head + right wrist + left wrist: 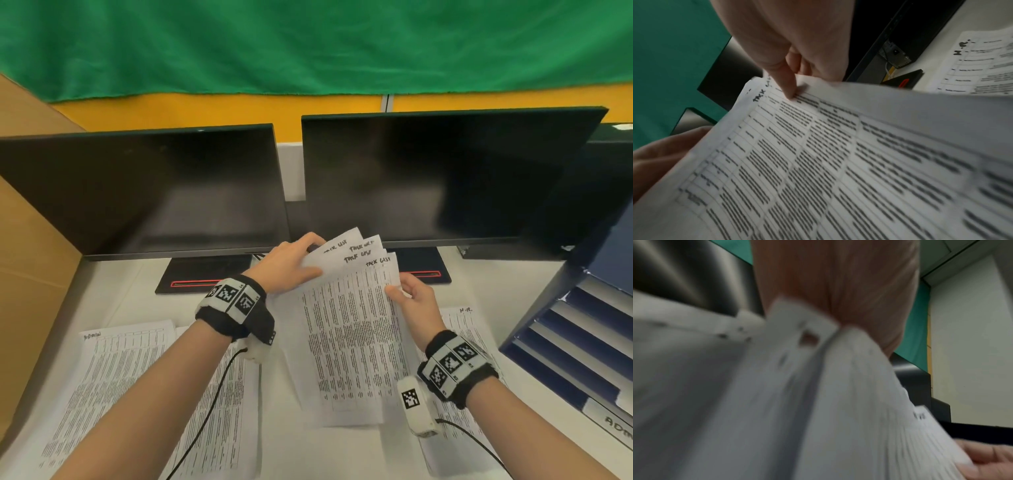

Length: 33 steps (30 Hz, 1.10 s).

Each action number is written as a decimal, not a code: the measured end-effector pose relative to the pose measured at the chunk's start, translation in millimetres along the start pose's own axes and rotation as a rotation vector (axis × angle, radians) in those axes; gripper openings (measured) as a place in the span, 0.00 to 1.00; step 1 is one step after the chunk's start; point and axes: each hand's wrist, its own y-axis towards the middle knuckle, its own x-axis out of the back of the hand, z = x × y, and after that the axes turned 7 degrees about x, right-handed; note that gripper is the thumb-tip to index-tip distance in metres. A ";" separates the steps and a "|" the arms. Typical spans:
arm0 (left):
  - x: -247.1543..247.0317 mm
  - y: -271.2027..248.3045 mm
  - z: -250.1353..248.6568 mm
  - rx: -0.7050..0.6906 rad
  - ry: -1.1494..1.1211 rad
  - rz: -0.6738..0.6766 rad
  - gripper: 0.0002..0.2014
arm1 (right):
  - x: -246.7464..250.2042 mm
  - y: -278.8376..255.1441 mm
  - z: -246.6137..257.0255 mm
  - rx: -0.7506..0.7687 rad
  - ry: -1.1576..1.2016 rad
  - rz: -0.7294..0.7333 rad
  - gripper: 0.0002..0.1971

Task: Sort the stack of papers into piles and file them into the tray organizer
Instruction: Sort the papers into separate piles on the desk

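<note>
Several printed sheets headed "Task List" [349, 325] are fanned out and held above the middle of the desk. My left hand [298, 262] grips their top left corners, thumb on the front sheet. My right hand [411, 298] pinches the right edge of the front sheet [838, 162], thumb on the print. The left wrist view is blurred and shows the papers [777, 402] under my palm. A pile marked "Admin" [113, 394] lies at the left and a pile marked "H.R." [462, 329] at the right. The dark blue tray organizer [579, 342] stands at the far right.
Two dark monitors [144, 192] [438, 178] stand at the back of the white desk, their bases [202, 277] just behind my hands. A brown board [30, 240] walls off the left side. Cables run from both wrist cameras over the piles.
</note>
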 end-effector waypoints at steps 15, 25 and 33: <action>-12.9 -7.5 30.9 0.131 -0.849 -0.374 0.13 | -9.0 25.5 26.9 -0.060 0.355 -0.122 0.12; -71.6 -27.2 -1.3 -0.007 -0.708 -0.799 0.09 | -41.1 6.3 31.8 0.025 0.235 -0.060 0.10; -82.5 -21.3 25.4 0.265 -1.252 -0.676 0.06 | -44.4 11.3 3.5 -0.215 0.352 -0.041 0.25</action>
